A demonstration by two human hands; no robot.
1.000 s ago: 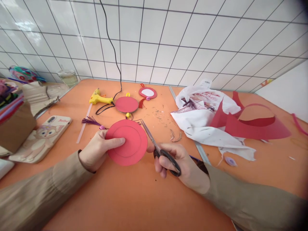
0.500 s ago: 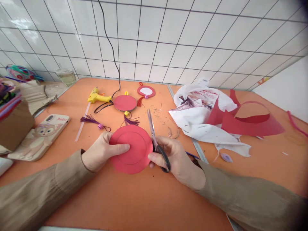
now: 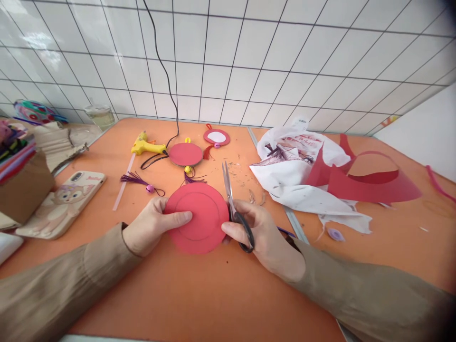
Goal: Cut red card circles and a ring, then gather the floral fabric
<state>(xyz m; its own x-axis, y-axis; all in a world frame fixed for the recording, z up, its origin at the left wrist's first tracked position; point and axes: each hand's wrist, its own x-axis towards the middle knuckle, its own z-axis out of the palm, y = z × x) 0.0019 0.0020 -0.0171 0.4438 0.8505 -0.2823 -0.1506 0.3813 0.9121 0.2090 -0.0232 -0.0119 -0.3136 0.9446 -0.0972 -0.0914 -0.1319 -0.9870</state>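
Scissors sat gripped in your right hand, pointing away from you, probably freeing its thumb to steady the red disc your left hand pinched.

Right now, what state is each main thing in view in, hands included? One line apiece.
left hand: closed on red disc, thumb on top
right hand: holds scissors, thumb over red disc's right edge
red disc: held, inner circle outlined
scissors: blades nearly closed, tips forward
glue gun: lying on its side
phone: lying flat, back case up
plastic bag: crumpled
red sheet: curved, with a large opening
cardboard box: open, filled
cup: upright
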